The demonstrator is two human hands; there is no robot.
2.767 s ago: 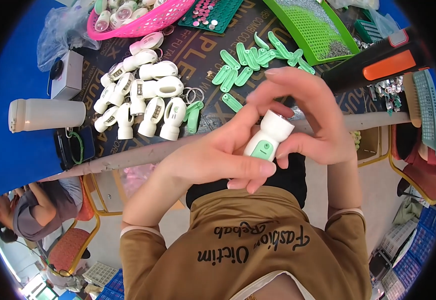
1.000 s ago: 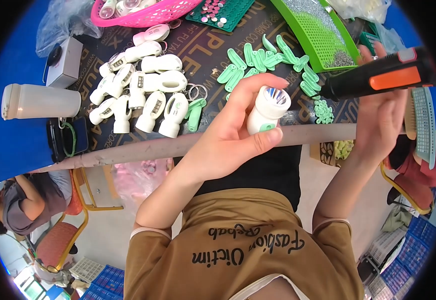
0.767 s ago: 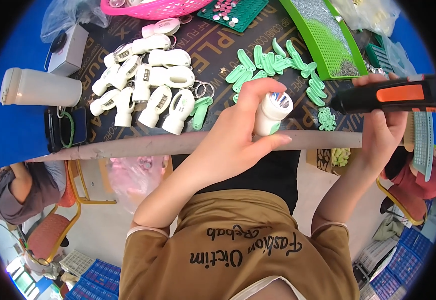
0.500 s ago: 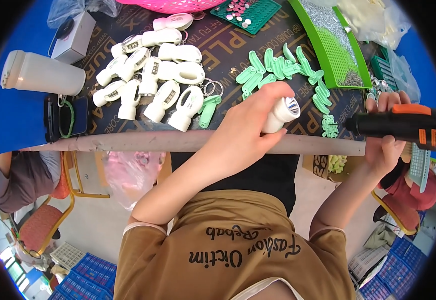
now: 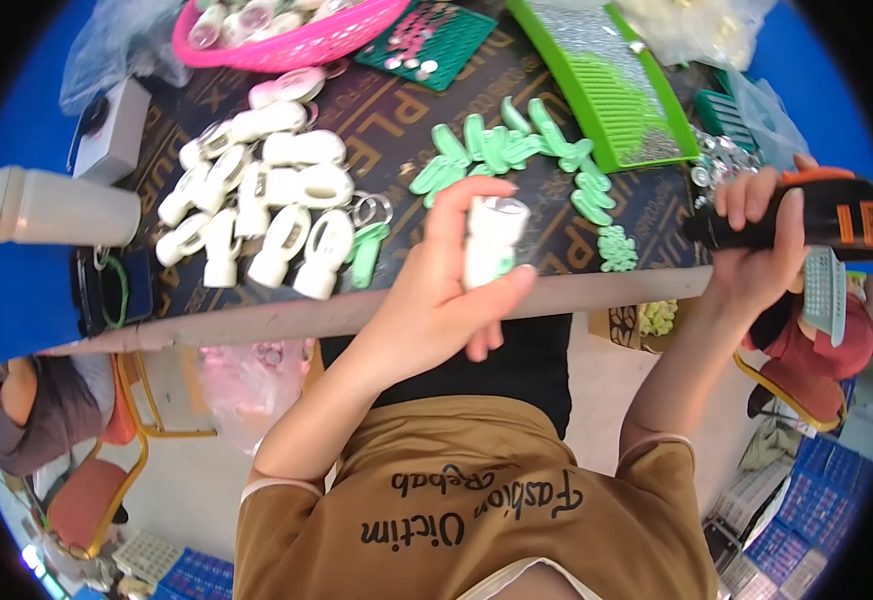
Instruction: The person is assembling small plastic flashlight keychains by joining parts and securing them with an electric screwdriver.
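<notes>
Near the table's front edge, my left hand [image 5: 426, 290] is closed round a small white flashlight-like body [image 5: 494, 240]. Its round end points upward, and a bit of green shows low on its side. My right hand [image 5: 756, 225] grips a black and orange electric screwdriver [image 5: 821, 215], whose tip points left, apart from the white body. Left of my left hand lies a group of similar white bodies [image 5: 276, 190] with key rings [image 5: 371, 208]. Beyond it, curved mint-green plastic pieces [image 5: 501, 145] form a loose arc, ending by a small heap of tiny green parts [image 5: 616, 248].
A green tray of small screws [image 5: 646, 130] stands at the back right. At the back are a pink basket [image 5: 296, 50] and a dark green tray [image 5: 436, 45]. A white bottle [image 5: 66, 207], a white box [image 5: 116, 135] and a phone [image 5: 111, 290] occupy the left. People sit on both sides.
My left hand has turned the white body from tilted right to upright and moved it slightly left. My right hand still holds the screwdriver. The whole view has shifted, showing more of the basket.
</notes>
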